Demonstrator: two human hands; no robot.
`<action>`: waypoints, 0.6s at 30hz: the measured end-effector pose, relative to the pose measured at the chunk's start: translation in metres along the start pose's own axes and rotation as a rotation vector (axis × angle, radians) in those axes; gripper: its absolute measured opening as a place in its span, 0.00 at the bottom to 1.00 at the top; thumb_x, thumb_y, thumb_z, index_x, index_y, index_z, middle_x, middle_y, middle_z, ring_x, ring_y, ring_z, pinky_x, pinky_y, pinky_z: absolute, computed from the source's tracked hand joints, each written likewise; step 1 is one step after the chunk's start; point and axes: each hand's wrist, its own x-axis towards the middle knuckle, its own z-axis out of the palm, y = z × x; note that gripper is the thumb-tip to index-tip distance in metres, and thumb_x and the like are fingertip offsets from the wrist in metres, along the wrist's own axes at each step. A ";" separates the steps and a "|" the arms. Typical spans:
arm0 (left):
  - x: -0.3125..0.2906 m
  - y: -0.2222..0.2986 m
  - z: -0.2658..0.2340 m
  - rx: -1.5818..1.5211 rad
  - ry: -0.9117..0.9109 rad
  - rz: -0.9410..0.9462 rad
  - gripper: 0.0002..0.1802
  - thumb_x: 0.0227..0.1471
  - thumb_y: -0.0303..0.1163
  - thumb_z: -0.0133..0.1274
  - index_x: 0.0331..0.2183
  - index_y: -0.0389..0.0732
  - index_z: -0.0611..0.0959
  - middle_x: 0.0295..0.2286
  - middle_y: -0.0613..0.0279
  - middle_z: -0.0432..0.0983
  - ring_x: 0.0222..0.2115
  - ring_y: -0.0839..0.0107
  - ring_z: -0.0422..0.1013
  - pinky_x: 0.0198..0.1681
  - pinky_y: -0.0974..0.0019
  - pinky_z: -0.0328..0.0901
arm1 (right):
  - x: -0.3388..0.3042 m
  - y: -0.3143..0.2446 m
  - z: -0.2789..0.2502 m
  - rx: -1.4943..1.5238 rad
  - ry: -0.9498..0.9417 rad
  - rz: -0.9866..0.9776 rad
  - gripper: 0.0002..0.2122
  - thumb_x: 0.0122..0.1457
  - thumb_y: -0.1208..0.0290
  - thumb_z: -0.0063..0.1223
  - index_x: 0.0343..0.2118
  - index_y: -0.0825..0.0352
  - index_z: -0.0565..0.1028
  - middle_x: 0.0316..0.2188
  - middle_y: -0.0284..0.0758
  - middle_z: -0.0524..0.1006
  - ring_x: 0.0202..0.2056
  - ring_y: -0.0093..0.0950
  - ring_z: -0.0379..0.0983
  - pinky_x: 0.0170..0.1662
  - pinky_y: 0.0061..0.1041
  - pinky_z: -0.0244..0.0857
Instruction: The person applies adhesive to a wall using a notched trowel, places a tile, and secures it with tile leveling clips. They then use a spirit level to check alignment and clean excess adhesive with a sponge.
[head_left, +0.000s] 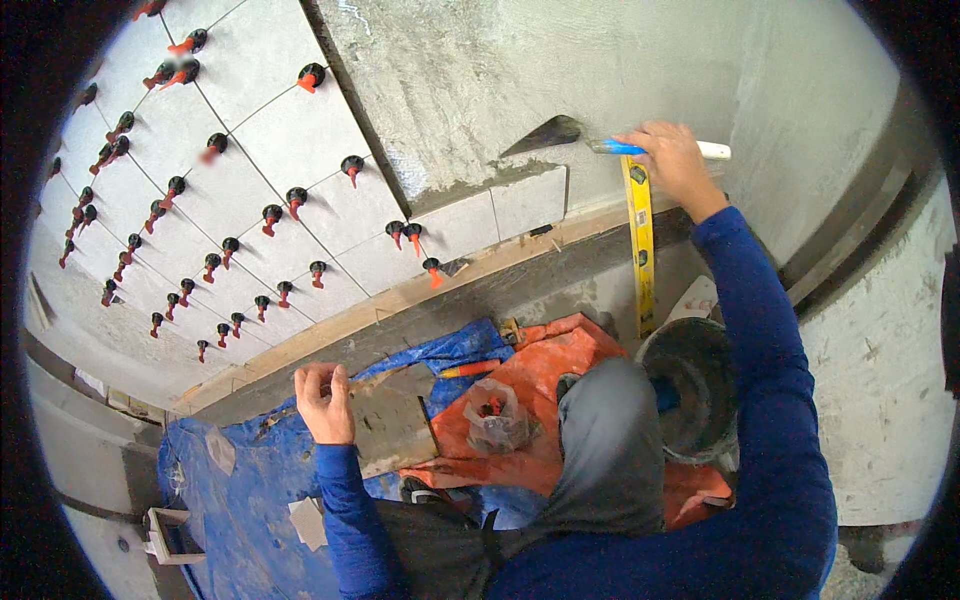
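Observation:
My right hand (672,165) is raised to the wall, wrapped round the blue and white handle of a pointing trowel (548,134). The trowel's dark pointed blade faces left against the grey plastered wall (620,60), above a short row of cut tiles (530,200). A yellow spirit level (641,250) stands upright just below my right hand. Lower left, my left hand (325,400) is held with its fingers curled in, and nothing shows in it. Beside it lies a square mortar-smeared board or tile (390,425).
Large white tiles (270,130) with several red-and-black levelling clips cover the left wall above a wooden batten (390,297). A black bucket (690,385) stands by my right arm. Blue (250,500) and orange (560,350) tarps cover the floor, with a plastic bag of red pieces (497,412).

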 end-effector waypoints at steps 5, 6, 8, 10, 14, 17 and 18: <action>0.003 0.004 0.001 -0.041 0.007 0.014 0.07 0.54 0.29 0.59 0.29 0.34 0.81 0.31 0.61 0.70 0.28 0.72 0.70 0.31 0.69 0.66 | 0.014 -0.014 0.023 0.043 -0.121 -0.040 0.17 0.55 0.72 0.59 0.48 0.50 0.81 0.39 0.29 0.79 0.47 0.32 0.74 0.49 0.36 0.63; 0.003 0.004 0.000 -0.035 0.009 0.014 0.07 0.54 0.29 0.59 0.29 0.34 0.81 0.31 0.61 0.70 0.28 0.72 0.70 0.31 0.69 0.66 | 0.015 -0.015 0.025 0.055 -0.178 -0.037 0.17 0.55 0.72 0.60 0.48 0.51 0.81 0.39 0.29 0.79 0.47 0.32 0.74 0.49 0.35 0.63; 0.002 0.005 -0.004 -0.028 0.003 -0.006 0.07 0.54 0.28 0.60 0.29 0.34 0.81 0.31 0.61 0.70 0.28 0.72 0.70 0.31 0.69 0.66 | 0.014 -0.015 0.027 0.073 -0.090 -0.038 0.17 0.54 0.71 0.60 0.48 0.51 0.81 0.39 0.29 0.78 0.46 0.31 0.74 0.48 0.35 0.62; 0.001 0.005 -0.007 -0.033 -0.012 -0.042 0.07 0.54 0.28 0.60 0.29 0.34 0.81 0.31 0.61 0.70 0.28 0.72 0.70 0.31 0.69 0.66 | 0.013 -0.015 0.026 0.078 -0.082 -0.039 0.17 0.54 0.71 0.61 0.48 0.51 0.81 0.39 0.29 0.78 0.46 0.31 0.74 0.48 0.35 0.62; 0.003 0.004 -0.008 -0.066 0.023 0.009 0.09 0.55 0.29 0.60 0.29 0.34 0.81 0.31 0.61 0.70 0.28 0.72 0.69 0.32 0.69 0.65 | 0.008 -0.015 0.021 -0.005 -0.070 -0.023 0.17 0.54 0.70 0.61 0.48 0.50 0.81 0.38 0.29 0.78 0.46 0.31 0.74 0.48 0.35 0.62; 0.001 0.004 -0.014 0.006 0.008 -0.036 0.09 0.56 0.30 0.60 0.30 0.34 0.81 0.32 0.61 0.70 0.29 0.73 0.69 0.32 0.70 0.66 | -0.004 -0.020 0.019 -0.002 0.026 0.011 0.17 0.55 0.70 0.60 0.49 0.49 0.81 0.39 0.29 0.78 0.47 0.32 0.73 0.49 0.35 0.62; 0.000 0.004 -0.014 -0.030 0.007 -0.035 0.09 0.56 0.31 0.60 0.30 0.34 0.81 0.32 0.61 0.70 0.29 0.73 0.69 0.33 0.70 0.66 | -0.009 -0.022 0.018 0.012 0.020 0.060 0.17 0.55 0.69 0.60 0.49 0.48 0.81 0.40 0.30 0.78 0.47 0.32 0.73 0.49 0.35 0.62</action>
